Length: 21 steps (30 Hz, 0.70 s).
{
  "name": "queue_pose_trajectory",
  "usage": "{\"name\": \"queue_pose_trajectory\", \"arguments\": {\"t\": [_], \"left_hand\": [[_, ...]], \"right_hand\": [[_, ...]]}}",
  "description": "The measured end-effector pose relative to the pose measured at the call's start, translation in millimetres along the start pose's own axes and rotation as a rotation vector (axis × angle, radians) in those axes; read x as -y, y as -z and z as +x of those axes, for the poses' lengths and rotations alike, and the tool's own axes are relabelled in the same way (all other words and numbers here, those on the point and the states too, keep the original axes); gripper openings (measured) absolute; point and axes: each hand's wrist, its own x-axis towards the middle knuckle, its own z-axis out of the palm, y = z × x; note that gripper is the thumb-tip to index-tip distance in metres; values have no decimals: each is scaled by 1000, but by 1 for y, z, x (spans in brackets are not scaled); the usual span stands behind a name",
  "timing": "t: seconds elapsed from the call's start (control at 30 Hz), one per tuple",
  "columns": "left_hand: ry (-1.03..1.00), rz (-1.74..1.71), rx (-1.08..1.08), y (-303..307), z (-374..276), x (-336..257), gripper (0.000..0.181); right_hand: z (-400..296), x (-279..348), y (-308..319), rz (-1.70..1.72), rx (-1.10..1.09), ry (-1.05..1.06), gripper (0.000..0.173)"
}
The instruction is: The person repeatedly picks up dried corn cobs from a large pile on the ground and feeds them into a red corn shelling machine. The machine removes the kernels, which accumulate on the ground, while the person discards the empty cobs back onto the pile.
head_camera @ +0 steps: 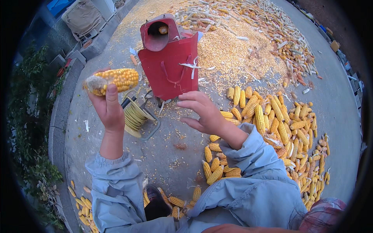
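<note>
My left hand (108,109) grips a yellow ear of corn (122,79) whose near end looks greyish and mouldy. To the right, my right hand (201,110) is raised with its fingers apart and nothing in it. Beyond both hands stands a red corn sheller (172,70) with a handle-like strap on its front panel. Its round feed mouth (156,43) faces me, and an ear of corn (163,29) shows inside it. Between my hands and the sheller's foot sits a cable reel (136,116) wound with yellow-green cord.
Loose kernels (236,49) form a broad pile behind the sheller, with stripped cobs (279,26) heaped beyond. Unshelled ears (279,125) lie in a large heap at right; more ears (84,209) lie lower left. A concrete kerb (59,116) and shrubs (32,163) border the left side.
</note>
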Motion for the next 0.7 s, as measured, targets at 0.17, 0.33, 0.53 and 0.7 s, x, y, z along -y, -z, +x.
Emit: {"name": "queue_pose_trajectory", "arguments": {"t": [0.17,0.33,0.53,0.7], "left_hand": [[-206,331,77,-43,114,59,51],[-113,697,216,-91,25,125,51],[346,750,986,-127,-255,148,63],[785,797,1134,-198,-355,185,66]], "right_hand": [[-197,-11,-9,53,352,-554,42],[-272,-47,30,-275,274,-812,55],[-303,-163,35,-561,330,-795,70],[-304,-242,7,-448,537,-864,76]]}}
